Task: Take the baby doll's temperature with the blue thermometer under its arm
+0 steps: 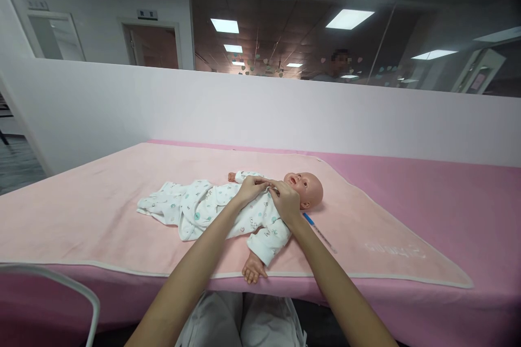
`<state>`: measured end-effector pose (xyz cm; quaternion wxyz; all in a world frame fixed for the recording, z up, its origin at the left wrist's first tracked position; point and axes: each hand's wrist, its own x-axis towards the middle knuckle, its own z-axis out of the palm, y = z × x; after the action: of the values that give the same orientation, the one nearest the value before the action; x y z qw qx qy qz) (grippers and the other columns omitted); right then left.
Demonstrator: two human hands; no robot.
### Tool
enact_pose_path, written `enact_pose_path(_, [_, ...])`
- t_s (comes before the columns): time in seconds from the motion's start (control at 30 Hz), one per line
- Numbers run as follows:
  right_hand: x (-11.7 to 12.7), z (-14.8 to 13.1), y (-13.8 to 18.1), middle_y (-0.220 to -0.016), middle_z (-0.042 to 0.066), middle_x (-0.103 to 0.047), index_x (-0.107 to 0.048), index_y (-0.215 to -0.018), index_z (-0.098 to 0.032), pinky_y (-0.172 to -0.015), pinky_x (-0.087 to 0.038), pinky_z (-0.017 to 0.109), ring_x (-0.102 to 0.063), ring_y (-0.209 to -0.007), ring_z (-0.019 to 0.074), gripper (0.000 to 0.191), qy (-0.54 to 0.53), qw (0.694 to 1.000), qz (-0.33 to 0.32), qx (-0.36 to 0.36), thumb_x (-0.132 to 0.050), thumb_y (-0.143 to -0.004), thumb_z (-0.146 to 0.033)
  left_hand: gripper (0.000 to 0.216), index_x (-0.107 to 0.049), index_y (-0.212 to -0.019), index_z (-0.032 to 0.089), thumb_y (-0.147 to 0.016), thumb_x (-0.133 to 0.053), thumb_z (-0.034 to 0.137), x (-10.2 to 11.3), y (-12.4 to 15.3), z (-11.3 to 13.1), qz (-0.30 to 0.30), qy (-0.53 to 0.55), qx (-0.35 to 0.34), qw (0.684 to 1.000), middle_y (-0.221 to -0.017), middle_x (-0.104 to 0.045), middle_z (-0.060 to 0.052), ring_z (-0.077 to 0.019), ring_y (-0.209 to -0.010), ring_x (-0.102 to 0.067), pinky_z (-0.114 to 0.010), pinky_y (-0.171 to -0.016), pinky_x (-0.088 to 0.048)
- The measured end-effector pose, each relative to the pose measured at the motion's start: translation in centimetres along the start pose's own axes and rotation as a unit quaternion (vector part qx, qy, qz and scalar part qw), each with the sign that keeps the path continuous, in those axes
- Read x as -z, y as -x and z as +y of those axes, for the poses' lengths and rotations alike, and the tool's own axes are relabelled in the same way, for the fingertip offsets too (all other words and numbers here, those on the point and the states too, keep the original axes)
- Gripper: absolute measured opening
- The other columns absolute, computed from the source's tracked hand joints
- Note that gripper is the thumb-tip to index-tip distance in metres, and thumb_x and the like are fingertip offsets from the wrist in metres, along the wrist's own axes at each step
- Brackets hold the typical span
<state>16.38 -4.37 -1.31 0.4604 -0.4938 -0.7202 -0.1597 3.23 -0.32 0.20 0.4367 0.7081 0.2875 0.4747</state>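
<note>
A baby doll [312,188] lies on its back with its head to the right, dressed in a white patterned baby outfit [244,222]. At the neckline, just below the doll's chin, my left hand [253,188] and my right hand [286,200] meet with fingertips close together. Both appear to pinch the outfit's collar edge; the exact grip is partly hidden by the fingers. Beside the doll's shoulder, under my right forearm, is a thin clear stick with a blue end [309,219], perhaps a thermometer. One doll hand [254,268] points toward me.
Beneath the doll is a pale pink blanket [101,200] with a light border, over a darker pink padded surface [448,206]. A white wall [260,114] rises behind it. A white curved rail [77,284] stands at the lower left. A person [340,62] shows in the glass above.
</note>
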Motion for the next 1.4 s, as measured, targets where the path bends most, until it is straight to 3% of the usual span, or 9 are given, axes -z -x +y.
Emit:
enact_pose_path(0.23, [-0.13,0.39,0.13,-0.085,0.001,-0.063,-0.061,-0.088,-0.021,-0.071,-0.039,0.024,-0.054,-0.081,0.0143,0.019,0.005,1.0,0.012,-0.005,-0.044,-0.08,-0.02,0.027,-0.067,-0.074,0.012,-0.074,-0.044,0.027,-0.06,0.29,0.39,-0.016,-0.107,-0.005,0.994,-0.066,-0.063,-0.001,-0.0139,-0.069,-0.056,-0.023,-0.064,-0.042])
enact_pose_path(0.43, [0.05,0.35,-0.05,-0.083,0.002,-0.063,-0.061,-0.083,-0.02,-0.07,-0.04,0.025,-0.054,-0.083,0.0157,0.016,-0.006,0.999,-0.005,-0.049,-0.046,-0.079,-0.023,0.025,-0.066,-0.088,0.015,-0.069,-0.051,0.022,-0.05,0.29,0.18,-0.037,-0.088,-0.005,0.995,-0.085,-0.066,-0.003,-0.0163,-0.085,-0.057,-0.025,-0.076,-0.042])
enact_pose_path(0.6, [0.01,0.27,-0.07,-0.08,0.003,-0.063,-0.06,-0.083,-0.019,-0.068,-0.041,0.025,-0.056,-0.077,0.0153,0.015,-0.048,0.996,-0.022,-0.07,-0.047,-0.078,-0.024,0.024,-0.066,-0.085,0.014,-0.068,-0.05,0.021,0.07,-0.09,-0.43,-0.024,-0.085,0.009,0.996,-0.085,-0.066,-0.005,-0.0164,-0.087,-0.057,-0.026,-0.08,-0.042])
enact_pose_path(0.97, [-0.24,0.18,0.16,-0.085,0.004,-0.062,-0.057,-0.091,-0.018,-0.07,-0.043,0.025,-0.056,-0.078,0.0152,0.031,-0.072,0.996,-0.024,-0.054,-0.039,-0.068,-0.008,0.024,-0.065,-0.08,0.015,-0.068,-0.045,0.018,-0.34,0.41,0.35,0.008,-0.158,0.003,0.987,-0.075,-0.064,-0.002,-0.013,-0.072,-0.056,-0.022,-0.067,-0.04])
enact_pose_path(1.4, [-0.06,0.05,0.02,-0.081,0.003,-0.062,-0.057,-0.083,-0.018,-0.067,-0.042,0.024,-0.055,-0.076,0.0146,0.025,-0.104,0.992,-0.016,-0.069,-0.035,-0.074,-0.01,0.026,-0.063,-0.084,0.018,-0.073,-0.041,0.023,-0.26,0.43,-0.2,0.002,-0.244,-0.046,0.969,-0.077,-0.062,-0.001,-0.0141,-0.073,-0.053,-0.024,-0.066,-0.039])
